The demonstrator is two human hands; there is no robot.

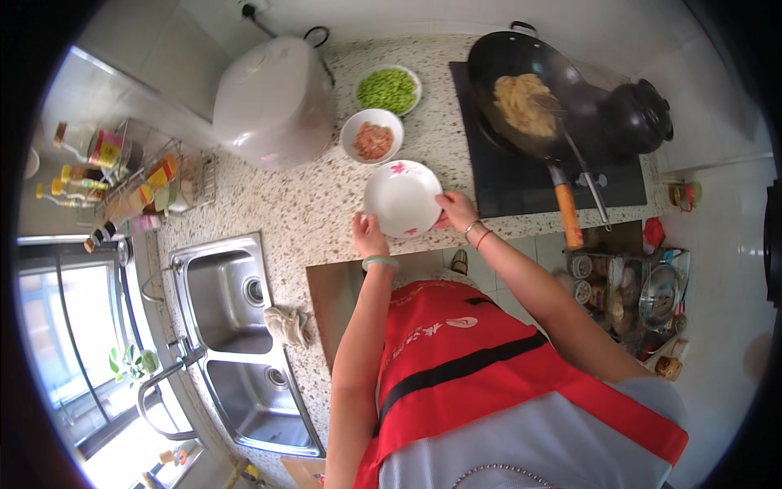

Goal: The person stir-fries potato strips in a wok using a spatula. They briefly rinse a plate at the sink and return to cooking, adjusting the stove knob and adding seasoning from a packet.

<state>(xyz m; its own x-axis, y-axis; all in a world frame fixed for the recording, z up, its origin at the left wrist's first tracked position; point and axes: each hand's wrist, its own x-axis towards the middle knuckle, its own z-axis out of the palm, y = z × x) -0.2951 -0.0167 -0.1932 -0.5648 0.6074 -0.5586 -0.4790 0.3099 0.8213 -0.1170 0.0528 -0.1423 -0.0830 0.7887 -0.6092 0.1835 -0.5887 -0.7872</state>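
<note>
A white plate with pink flower prints [402,198] is at the front edge of the speckled counter, between my two hands. My left hand [369,236] touches its lower left rim, fingers spread along the edge. On the right side, my right hand [456,209] grips the rim, with some fingers under the plate. Whether the plate rests on the counter or is slightly raised, I cannot tell. Just beyond it stands a white bowl of chopped pinkish meat [373,142]. Behind that is a plate of chopped green vegetable [387,90].
On the black cooktop [498,189], a wok [489,61] holds pale food and a metal spatula [577,150]; its wooden handle [568,214] overhangs the counter edge. A dark lidded pot [635,116] stands right. Left are a white appliance [275,101], a bottle rack [131,177] and a double sink [229,299].
</note>
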